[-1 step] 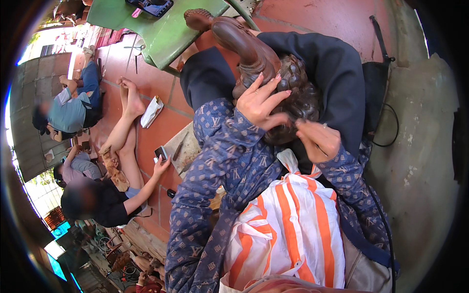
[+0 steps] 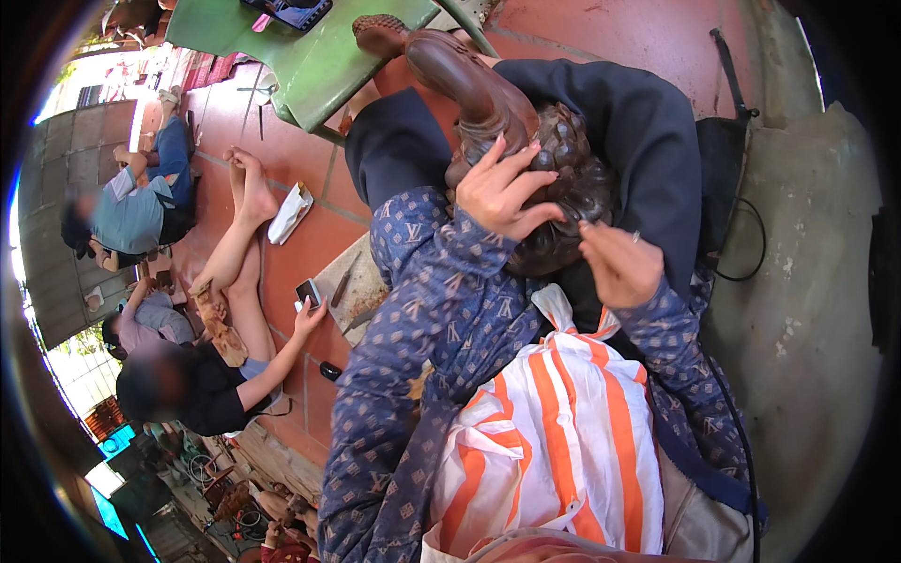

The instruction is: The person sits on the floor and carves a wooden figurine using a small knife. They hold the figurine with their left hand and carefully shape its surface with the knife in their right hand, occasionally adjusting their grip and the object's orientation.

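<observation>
Between the legs of my dark trousers (image 2: 648, 141) lies the brown carving (image 2: 589, 178), apparently wood: rounded lobes sit close to me, and a thick curved limb runs away to a knobbly tip beside the green surface (image 2: 310, 75), though I cannot tell whether the two touch. My left hand (image 2: 507, 192) lies over the carving with its fingers fanned and its thumb out to the right; it presses rather than wraps. My right hand (image 2: 627, 267) is just beside it, fingers drawn close together, their tips at the lobes' lower edge. I cannot tell whether they touch the wood or pinch something small. The hands are apart from each other, with a narrow gap between thumb and fingertips.

For close work like this, I judge the left palm should bear steadily down, so that the rounded piece cannot roll against my thighs. The right fingertips do best with light, short strokes that follow each hollow, the wrist loose and the left thumb well clear of their path. I would also hold the striped orange-and-white cloth (image 2: 563, 432) on my front away from the near edge.
</observation>
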`<state>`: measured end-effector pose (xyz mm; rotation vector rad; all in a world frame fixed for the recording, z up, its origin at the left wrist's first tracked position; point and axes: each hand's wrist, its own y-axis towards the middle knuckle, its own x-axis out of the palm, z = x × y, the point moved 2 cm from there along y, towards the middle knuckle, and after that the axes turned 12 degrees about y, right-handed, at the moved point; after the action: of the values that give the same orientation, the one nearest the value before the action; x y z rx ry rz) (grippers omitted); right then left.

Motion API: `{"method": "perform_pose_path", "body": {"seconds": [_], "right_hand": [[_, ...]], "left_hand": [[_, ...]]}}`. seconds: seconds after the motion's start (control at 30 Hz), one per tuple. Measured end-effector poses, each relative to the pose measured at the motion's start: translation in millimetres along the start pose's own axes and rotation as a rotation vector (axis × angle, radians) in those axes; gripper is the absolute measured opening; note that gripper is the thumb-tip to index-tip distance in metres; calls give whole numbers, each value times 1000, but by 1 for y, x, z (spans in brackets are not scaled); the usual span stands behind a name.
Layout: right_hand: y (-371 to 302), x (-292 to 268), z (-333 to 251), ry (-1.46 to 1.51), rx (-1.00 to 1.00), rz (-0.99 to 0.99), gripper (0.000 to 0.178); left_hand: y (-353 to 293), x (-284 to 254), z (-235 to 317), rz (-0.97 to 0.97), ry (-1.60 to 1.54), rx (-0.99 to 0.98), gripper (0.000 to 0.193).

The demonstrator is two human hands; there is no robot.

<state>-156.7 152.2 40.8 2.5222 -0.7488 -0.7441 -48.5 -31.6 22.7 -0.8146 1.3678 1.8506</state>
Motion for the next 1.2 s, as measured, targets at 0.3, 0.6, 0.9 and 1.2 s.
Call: {"method": "perform_pose_path", "body": {"seconds": [0.3,0.6,0.9,1.2], "right_hand": [[2,15,0,191,6,-170,16],[-3,-4,4,87,74,42,16],[-9,-8,10,306,261,65,14],[-3,9,4,172,18,-59,16]], "left_hand": [[11,-29,-6,-453,-117,171,90],[0,5,-2,-39,-48,12,72],[-10,-40,-9,-371,225,-29,93],[-15,-25,-15,-192,116,-4,81]]}}
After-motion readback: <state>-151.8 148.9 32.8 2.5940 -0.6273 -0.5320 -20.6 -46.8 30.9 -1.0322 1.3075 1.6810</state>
